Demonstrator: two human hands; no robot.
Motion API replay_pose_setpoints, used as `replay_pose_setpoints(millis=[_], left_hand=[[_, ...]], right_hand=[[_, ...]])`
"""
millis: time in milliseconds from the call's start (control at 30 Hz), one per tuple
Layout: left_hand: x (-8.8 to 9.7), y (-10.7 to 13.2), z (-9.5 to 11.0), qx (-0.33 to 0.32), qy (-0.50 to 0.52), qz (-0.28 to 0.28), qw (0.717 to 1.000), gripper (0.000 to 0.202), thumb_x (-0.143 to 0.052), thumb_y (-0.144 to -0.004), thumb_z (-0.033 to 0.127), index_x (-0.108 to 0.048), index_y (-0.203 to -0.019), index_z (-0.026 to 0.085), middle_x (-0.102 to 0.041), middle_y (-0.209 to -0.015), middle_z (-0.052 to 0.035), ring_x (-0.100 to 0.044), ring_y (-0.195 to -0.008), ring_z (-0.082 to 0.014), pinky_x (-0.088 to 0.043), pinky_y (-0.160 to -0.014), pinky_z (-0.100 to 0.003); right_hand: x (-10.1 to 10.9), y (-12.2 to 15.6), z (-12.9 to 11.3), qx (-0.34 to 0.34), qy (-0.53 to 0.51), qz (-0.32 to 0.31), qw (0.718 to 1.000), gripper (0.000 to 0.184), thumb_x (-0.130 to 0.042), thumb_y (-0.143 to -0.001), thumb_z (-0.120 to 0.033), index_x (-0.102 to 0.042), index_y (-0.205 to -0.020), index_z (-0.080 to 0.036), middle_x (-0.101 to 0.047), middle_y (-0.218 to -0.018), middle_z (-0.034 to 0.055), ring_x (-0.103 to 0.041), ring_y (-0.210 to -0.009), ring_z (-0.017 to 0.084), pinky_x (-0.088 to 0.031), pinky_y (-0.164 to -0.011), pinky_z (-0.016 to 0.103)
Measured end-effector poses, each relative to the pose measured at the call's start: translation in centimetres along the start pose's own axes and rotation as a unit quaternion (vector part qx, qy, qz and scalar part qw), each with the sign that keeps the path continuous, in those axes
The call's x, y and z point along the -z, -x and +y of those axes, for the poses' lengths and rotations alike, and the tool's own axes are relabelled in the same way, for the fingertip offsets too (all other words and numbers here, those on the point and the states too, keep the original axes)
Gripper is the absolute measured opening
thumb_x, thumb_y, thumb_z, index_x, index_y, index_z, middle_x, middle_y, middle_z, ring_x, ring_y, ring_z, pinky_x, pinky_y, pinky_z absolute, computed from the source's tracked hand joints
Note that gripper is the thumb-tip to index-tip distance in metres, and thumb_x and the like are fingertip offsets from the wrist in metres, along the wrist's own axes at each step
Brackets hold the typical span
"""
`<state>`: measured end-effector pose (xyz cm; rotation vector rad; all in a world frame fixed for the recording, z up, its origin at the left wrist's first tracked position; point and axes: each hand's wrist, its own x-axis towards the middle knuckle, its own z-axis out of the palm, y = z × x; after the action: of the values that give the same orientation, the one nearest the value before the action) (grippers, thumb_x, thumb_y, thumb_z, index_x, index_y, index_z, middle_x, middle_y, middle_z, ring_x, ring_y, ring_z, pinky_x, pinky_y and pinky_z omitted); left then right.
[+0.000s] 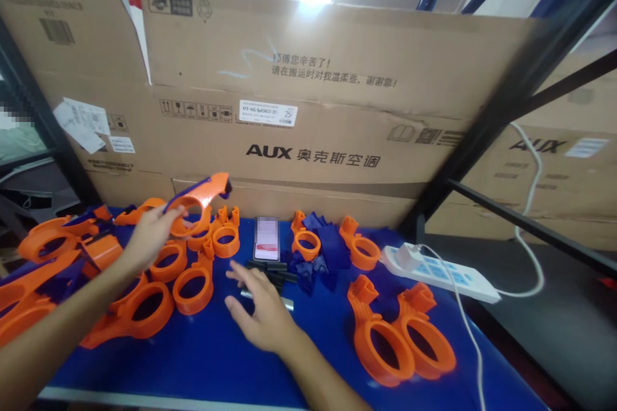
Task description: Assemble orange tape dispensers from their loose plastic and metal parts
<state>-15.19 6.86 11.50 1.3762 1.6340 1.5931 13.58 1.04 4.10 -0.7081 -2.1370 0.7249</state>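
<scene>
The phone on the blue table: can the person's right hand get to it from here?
Probably yes: the right hand looks empty, and only some small black pieces seem to lie between it and the phone.

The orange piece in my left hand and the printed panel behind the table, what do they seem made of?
Orange piece: probably plastic, smooth and slightly glossy, going by its even colour and bright highlight. Printed panel: looks like cardboard, mostly matte brown, with fold creases and packing symbols.

Left grip holding orange ring, right grip spread, blue table
</scene>
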Motion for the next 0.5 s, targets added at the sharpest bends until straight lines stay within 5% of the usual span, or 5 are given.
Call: replay_pose_setpoints(millis=[67, 133, 267, 367, 500], left_hand=[[-3.0, 3.8, -0.2, 0.014, 0.014, -0.029, 0.999, 0.037, -0.066, -0.086, 0.052, -0.075, -0.101, 0.019, -0.077, -0.083, -0.0086, -0.073, -0.082, -0.0334, -0.059, -0.077, -0.048], [-5.4, 8.1, 0.0, 0.007, 0.033, -0.08, 0.996, 0.033, -0.068, -0.086, 0.05, -0.076, -0.107, 0.026, -0.079, -0.094, -0.009, -0.074, -0.092, -0.0361, -0.057, -0.088, -0.052], [-6.3, 15.0, 1.1, -0.124, -0.058, -0.189, 0.972, 0.062, -0.074, -0.084, 0.039, -0.058, -0.144, 0.038, -0.066, -0.139, -0.0093, -0.063, -0.125, -0.0399, -0.051, -0.104, -0.056], [-3.0, 15.9, 1.3, -0.24, -0.225, -0.257, 0.909, 0.089, -0.077, -0.081, 0.044, -0.033, -0.159, 0.042, -0.053, -0.154, -0.0087, -0.056, -0.133, -0.041, -0.052, -0.104, -0.055], [4.9, 12.8, -0.9, -0.312, -0.391, -0.267, 0.824, 0.084, -0.075, -0.08, 0.054, -0.037, -0.155, 0.047, -0.042, -0.161, -0.0022, -0.044, -0.144, -0.0421, -0.037, -0.117, -0.062]], right_hand=[[0.3, -0.1, -0.1, -0.02, -0.112, 0.071, 0.991, 0.076, -0.056, -0.1, -0.048, -0.015, -0.161, -0.031, -0.054, -0.149, 0.0146, -0.06, -0.119, 0.027, -0.048, -0.102, 0.048], [0.5, -0.3, -0.2, -0.037, -0.24, 0.135, 0.961, 0.088, -0.055, -0.097, -0.062, -0.004, -0.161, -0.03, -0.054, -0.147, 0.0162, -0.063, -0.118, 0.027, -0.053, -0.096, 0.046], [0.9, -0.4, -0.8, -0.133, -0.402, 0.208, 0.882, 0.09, -0.067, -0.092, -0.058, -0.012, -0.158, -0.03, -0.072, -0.095, 0.0046, -0.071, -0.073, 0.021, -0.059, -0.064, 0.033], [1.5, -0.3, -1.3, -0.194, -0.459, 0.205, 0.843, 0.069, -0.067, -0.094, -0.052, -0.034, -0.149, -0.027, -0.062, -0.06, -0.0052, -0.055, -0.043, 0.016, -0.047, -0.042, 0.025], [2.4, -0.5, -1.5, -0.208, -0.497, 0.221, 0.813, 0.057, -0.066, -0.093, -0.053, -0.048, -0.139, -0.025, -0.059, -0.053, -0.0053, -0.049, -0.036, 0.015, -0.039, -0.034, 0.023]])
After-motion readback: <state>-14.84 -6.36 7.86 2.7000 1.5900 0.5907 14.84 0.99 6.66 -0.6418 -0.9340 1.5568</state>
